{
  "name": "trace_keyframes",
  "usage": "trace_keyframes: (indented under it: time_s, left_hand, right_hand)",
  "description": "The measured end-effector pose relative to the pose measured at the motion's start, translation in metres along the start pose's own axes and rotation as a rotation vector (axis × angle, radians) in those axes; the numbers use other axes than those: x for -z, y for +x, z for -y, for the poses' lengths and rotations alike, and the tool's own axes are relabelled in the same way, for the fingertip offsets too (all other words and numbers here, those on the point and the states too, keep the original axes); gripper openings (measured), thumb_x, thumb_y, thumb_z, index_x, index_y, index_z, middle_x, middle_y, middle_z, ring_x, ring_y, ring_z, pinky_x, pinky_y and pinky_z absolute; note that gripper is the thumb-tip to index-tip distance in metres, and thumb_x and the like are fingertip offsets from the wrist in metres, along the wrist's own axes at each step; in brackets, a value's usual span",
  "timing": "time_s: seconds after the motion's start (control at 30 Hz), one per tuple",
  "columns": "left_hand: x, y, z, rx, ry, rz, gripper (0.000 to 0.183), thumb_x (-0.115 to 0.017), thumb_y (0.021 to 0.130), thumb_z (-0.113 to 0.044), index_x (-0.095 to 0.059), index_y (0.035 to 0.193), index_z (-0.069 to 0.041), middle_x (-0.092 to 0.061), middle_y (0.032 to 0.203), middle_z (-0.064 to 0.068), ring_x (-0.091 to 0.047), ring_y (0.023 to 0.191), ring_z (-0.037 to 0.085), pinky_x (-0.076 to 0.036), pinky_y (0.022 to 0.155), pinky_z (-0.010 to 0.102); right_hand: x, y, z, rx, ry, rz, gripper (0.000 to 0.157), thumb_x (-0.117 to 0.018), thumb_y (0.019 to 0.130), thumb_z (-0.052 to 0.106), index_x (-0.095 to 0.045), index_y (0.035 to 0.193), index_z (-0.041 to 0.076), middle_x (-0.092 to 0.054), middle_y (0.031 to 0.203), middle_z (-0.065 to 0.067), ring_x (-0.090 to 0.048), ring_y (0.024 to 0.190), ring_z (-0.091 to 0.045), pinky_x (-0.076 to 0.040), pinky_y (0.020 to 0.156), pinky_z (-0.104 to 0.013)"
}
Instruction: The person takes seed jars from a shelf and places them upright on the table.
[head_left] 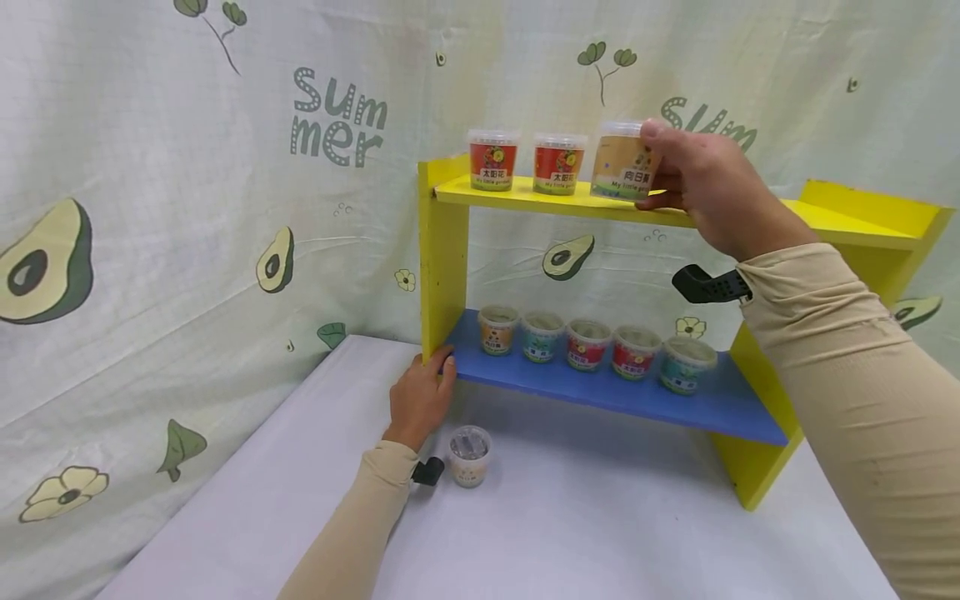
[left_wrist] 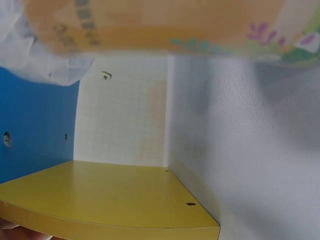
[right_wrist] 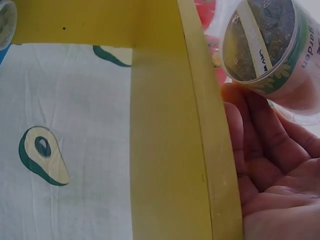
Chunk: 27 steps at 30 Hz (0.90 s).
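In the head view my right hand [head_left: 712, 179] holds a clear plastic planting cup [head_left: 621, 167] with an orange label, thumb near its rim and fingers behind. The cup is slightly tilted at the top board's front edge; I cannot tell whether it touches the board. Through its base, the right wrist view shows dark contents and a pale strip [right_wrist: 255, 42]. Two red-labelled cups [head_left: 492, 162] stand to its left. Low on the left, my left hand [head_left: 420, 400] grips the yellow side panel [head_left: 444, 258] of the shelf, its fingertips partly hidden.
On the blue lower board [head_left: 570, 383] several cups [head_left: 587, 346] stand in a row. Another lidded cup [head_left: 470, 458] stands on the white table [head_left: 585, 517], close to my left wrist. A printed curtain [head_left: 187, 167] hangs behind and to the left.
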<state>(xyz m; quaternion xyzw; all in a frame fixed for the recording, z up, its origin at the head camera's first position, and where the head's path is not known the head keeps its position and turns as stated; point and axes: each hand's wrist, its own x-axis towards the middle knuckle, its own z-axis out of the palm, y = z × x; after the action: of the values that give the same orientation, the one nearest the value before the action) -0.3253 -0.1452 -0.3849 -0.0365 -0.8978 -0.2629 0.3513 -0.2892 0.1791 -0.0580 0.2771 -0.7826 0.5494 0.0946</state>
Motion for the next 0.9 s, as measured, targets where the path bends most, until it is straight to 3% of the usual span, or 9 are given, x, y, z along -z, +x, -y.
trace_keyframes:
  time_s: [0.23,0.47,0.9]
  left_hand:
    - [0.000,0.000,-0.001,-0.010,-0.006,-0.017,0.044,-0.038,0.105,-0.046,-0.065,0.133,-0.026,-0.066,0.106,0.016,-0.067,0.082,0.034,-0.051,0.061,0.053]
    - [-0.003,0.001,0.001,-0.007,0.001,-0.004,0.044,-0.037,0.106,-0.047,-0.065,0.134,-0.027,-0.066,0.108,0.015,-0.067,0.084,0.034,-0.052,0.061,0.052]
    - [-0.003,0.001,0.001,-0.015,0.005,-0.011,0.044,-0.038,0.106,-0.045,-0.065,0.134,-0.025,-0.066,0.107,0.017,-0.067,0.083,0.034,-0.053,0.062,0.052]
  right_hand:
    - [0.000,-0.007,0.007,0.034,0.225,0.038,0.055,-0.058,0.101,0.039,-0.045,0.139,0.001,-0.050,0.132,-0.017,-0.053,0.113,-0.034,-0.055,0.081,-0.027]
    - [0.000,-0.018,0.010,0.063,0.333,0.076,0.049,-0.058,0.102,0.030,-0.044,0.140,0.001,-0.049,0.133,-0.019,-0.056,0.114,-0.034,-0.056,0.083,-0.033]
    - [-0.008,-0.037,-0.010,0.087,0.335,0.166,0.040,-0.051,0.104,0.022,-0.050,0.136,-0.002,-0.056,0.131,-0.017,-0.061,0.110,-0.032,-0.055,0.086,-0.034]
